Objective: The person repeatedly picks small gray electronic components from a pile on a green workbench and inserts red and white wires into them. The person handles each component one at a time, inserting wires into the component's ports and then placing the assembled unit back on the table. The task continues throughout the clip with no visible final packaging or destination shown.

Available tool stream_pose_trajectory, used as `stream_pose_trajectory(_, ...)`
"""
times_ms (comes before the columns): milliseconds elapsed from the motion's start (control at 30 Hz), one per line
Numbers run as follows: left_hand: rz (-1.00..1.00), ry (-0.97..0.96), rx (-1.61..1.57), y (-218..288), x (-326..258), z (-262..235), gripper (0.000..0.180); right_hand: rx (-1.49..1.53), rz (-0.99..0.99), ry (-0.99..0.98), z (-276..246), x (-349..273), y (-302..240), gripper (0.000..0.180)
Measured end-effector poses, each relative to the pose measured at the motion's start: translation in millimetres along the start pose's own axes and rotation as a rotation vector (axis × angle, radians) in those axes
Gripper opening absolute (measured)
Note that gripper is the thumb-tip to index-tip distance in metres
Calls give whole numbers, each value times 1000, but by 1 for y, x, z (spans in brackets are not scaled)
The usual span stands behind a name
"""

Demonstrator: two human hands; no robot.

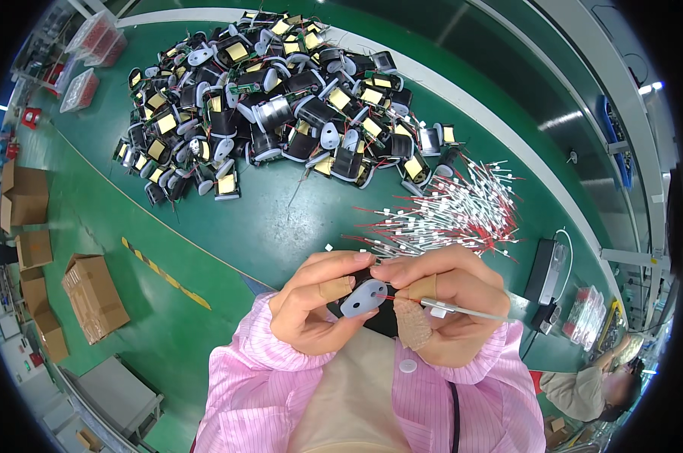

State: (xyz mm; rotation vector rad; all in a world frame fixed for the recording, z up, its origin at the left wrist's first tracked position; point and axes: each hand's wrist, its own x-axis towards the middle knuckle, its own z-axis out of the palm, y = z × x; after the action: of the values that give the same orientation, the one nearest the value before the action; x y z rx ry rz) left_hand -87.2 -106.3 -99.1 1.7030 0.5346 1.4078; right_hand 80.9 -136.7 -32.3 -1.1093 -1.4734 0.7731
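Note:
My left hand [304, 306] is closed round a small black motor-like unit with a grey oval end cap [364, 299] that has round holes in it. The cap faces up toward me, just above my lap. My right hand [466, 291] pinches a thin white-sleeved lead [474, 312] whose red wire runs to a hole in the cap. Whether its tip is inside the hole is too small to tell. The right fingertips also touch the unit's far edge. Tan tape wraps some fingers on both hands.
A big heap of similar black units [266, 113] covers the far side of the green table [281, 211]. Loose red-and-white leads [462, 211] lie in a pile beyond my right hand. Cardboard boxes [96, 298] stand on the floor at left. Another person [591, 389] sits at lower right.

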Motion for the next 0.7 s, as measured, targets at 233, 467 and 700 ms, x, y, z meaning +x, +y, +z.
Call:
stream_pose_trajectory(233,-20,-51,63,4,-2,-3,42,-46,-7,2,4,-1,-3,17)
stream_pose_trajectory(467,36,13,77,6,2,0,48,-67,-11,-24,5,-1,-6,12)
stream_pose_trajectory(700,26,-28,89,8,0,-2,46,-50,-32,-18,4,-2,-2,17)
